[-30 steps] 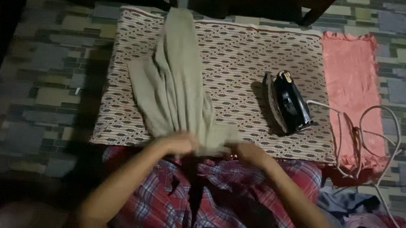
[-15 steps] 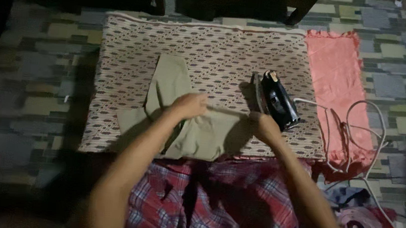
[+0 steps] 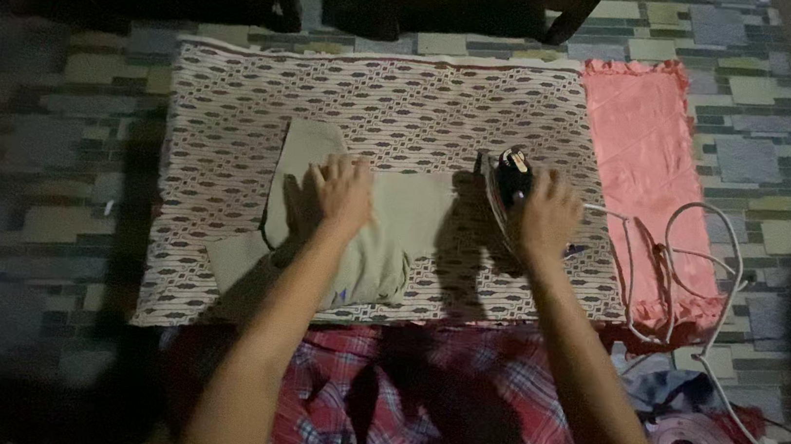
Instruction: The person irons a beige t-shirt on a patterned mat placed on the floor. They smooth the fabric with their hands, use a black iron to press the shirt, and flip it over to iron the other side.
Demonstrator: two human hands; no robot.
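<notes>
1. Left hand (image 3: 345,192) flat and open, fingers spread, pressing down on the folded khaki garment (image 3: 395,227); nothing gripped.
2. Right hand (image 3: 548,214) curled over the handle of the black iron (image 3: 510,180); looks closed around it, though the fingers are hard to make out in the dim light.
3. Garment near the middle of the patterned ironing cloth (image 3: 398,105) on the floor, long side running from 9 o'clock to 3 o'clock, a loose flap sticking out toward 8 o'clock.
4. Iron just beside the garment's right edge, at 3 o'clock from it, standing tilted on its side, nose pointing toward 11 o'clock.
5. Right hand much nearer the iron; left hand on the garment, just left of its middle.
6. White cord (image 3: 694,273) looping away from the iron toward 4 o'clock, across the pink cloth (image 3: 655,132).
7. Nothing lying between iron and garment; only the left hand on top of the fabric.
8. Red plaid cloth (image 3: 425,411) at 6 o'clock, over the lap.
</notes>
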